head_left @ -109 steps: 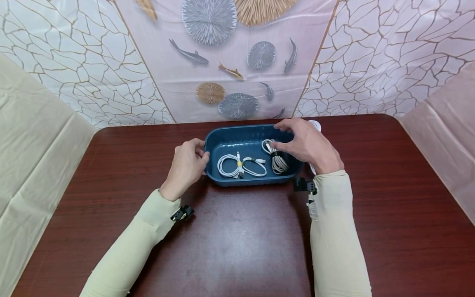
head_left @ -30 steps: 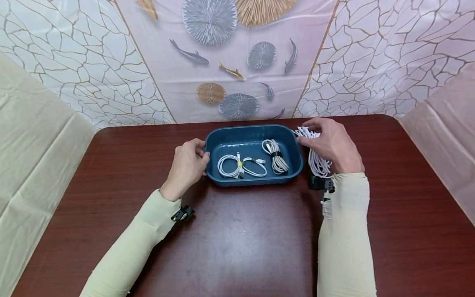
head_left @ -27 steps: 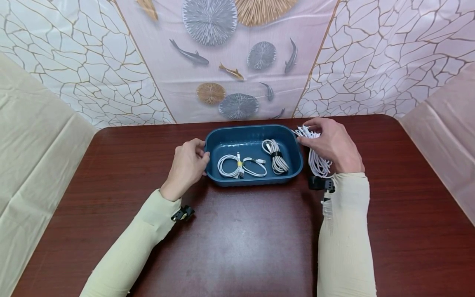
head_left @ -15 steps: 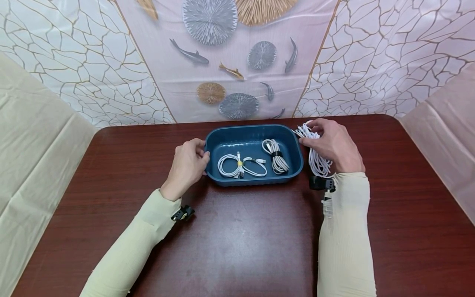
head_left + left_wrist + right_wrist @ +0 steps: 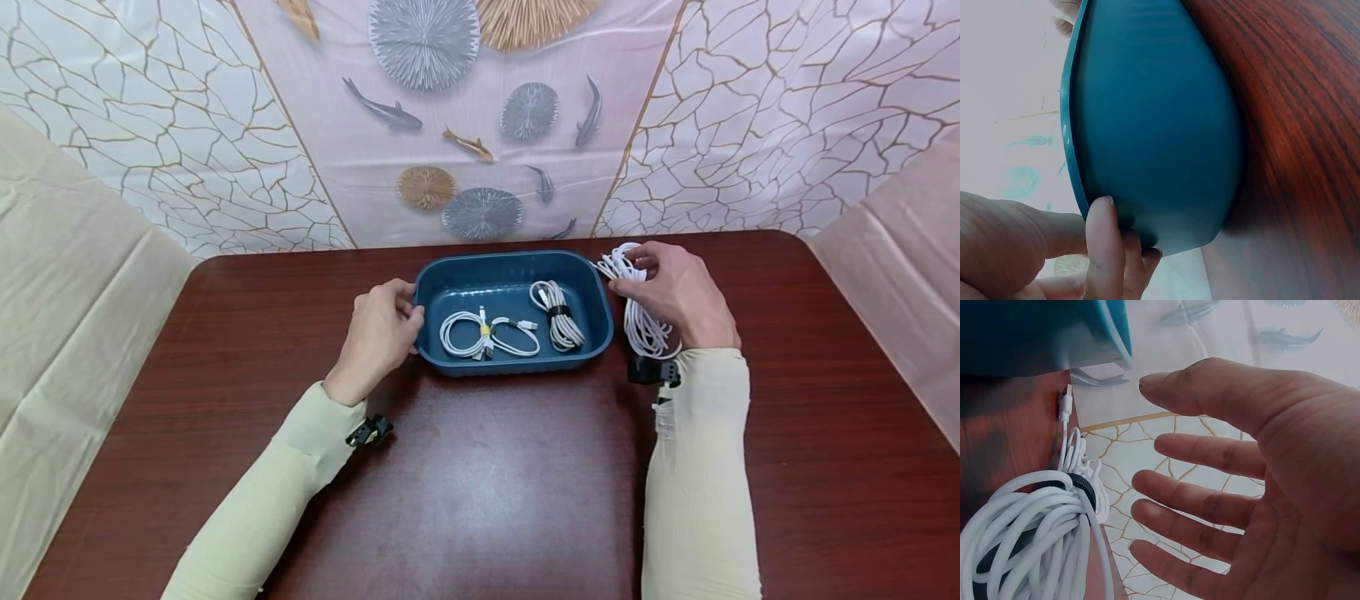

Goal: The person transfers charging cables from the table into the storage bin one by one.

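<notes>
My left hand (image 5: 377,340) grips the left end of a dark blue plastic bin (image 5: 513,367); in the left wrist view, its fingers (image 5: 1105,244) lie at the rim and outer wall. Inside the bin are a thin white charging cable (image 5: 459,335) with a yellow tie and a thicker off-white cable bundle (image 5: 564,329) with a black strap. My right hand (image 5: 678,293) hovers beside a bundle of white cables (image 5: 642,327) on the table, right of the bin. In the right wrist view, that hand's fingers are spread apart from the cable bundle (image 5: 1035,537), holding nothing.
The dark red-brown wooden table (image 5: 480,483) runs under both arms. A patterned backdrop (image 5: 480,125) hangs along its far edge, with beige cloth (image 5: 67,275) at the sides. A USB plug (image 5: 1066,400) sticks out from the white bundle near the bin.
My right hand has moved right, from over the bin's right end to above the white cables, which were mostly hidden before. Lately it shifted only slightly. The left hand and bin stay put.
</notes>
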Demonstrator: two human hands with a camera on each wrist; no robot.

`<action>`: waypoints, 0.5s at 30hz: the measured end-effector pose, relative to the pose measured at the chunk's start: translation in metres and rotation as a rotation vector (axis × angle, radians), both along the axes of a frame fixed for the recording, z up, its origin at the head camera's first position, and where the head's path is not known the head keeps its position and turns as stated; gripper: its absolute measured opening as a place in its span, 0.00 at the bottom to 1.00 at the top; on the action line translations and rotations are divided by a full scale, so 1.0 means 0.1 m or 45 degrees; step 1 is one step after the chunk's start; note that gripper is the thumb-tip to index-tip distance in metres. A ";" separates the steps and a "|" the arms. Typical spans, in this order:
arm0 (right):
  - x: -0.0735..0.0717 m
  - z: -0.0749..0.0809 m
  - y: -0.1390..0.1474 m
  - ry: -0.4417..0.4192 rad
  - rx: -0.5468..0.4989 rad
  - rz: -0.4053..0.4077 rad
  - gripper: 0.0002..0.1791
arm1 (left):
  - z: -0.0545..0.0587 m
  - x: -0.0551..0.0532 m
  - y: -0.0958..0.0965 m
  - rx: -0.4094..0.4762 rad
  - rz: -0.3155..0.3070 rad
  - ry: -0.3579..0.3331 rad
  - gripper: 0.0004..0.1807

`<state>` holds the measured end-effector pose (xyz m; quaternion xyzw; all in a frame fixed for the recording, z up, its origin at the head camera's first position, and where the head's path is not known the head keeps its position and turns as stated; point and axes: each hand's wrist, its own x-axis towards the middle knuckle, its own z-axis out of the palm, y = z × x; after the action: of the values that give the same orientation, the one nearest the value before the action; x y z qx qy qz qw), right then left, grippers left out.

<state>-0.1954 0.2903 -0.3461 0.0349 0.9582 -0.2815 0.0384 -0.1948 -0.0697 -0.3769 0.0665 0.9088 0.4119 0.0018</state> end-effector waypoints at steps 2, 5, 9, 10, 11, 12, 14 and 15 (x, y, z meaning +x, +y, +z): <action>-0.01 -0.01 0.00 -0.004 0.004 -0.005 0.33 | 0.00 0.00 0.00 0.001 -0.001 -0.001 0.20; -0.02 -0.01 0.02 -0.020 0.010 -0.006 0.33 | 0.00 0.00 0.00 0.004 -0.005 0.015 0.19; -0.03 -0.03 0.03 -0.063 0.012 -0.009 0.35 | 0.01 0.01 0.00 0.009 -0.010 0.032 0.19; -0.03 -0.03 0.03 -0.072 0.012 -0.012 0.36 | 0.01 0.01 0.00 0.009 -0.008 0.030 0.19; -0.04 -0.03 0.03 -0.079 0.013 -0.014 0.36 | 0.00 0.01 0.00 0.010 -0.008 0.027 0.19; -0.04 -0.04 0.03 -0.084 0.016 -0.015 0.37 | 0.00 0.00 0.00 0.010 -0.008 0.024 0.19; -0.05 -0.04 0.03 -0.091 0.025 -0.018 0.37 | 0.00 0.00 0.00 0.009 -0.008 0.021 0.19; -0.05 -0.04 0.04 -0.094 0.027 -0.019 0.37 | 0.00 0.00 0.00 0.009 -0.008 0.019 0.19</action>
<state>-0.2003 0.2938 -0.3504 0.0530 0.9588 -0.2700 0.0711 -0.1951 -0.0701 -0.3770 0.0725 0.9072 0.4144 -0.0039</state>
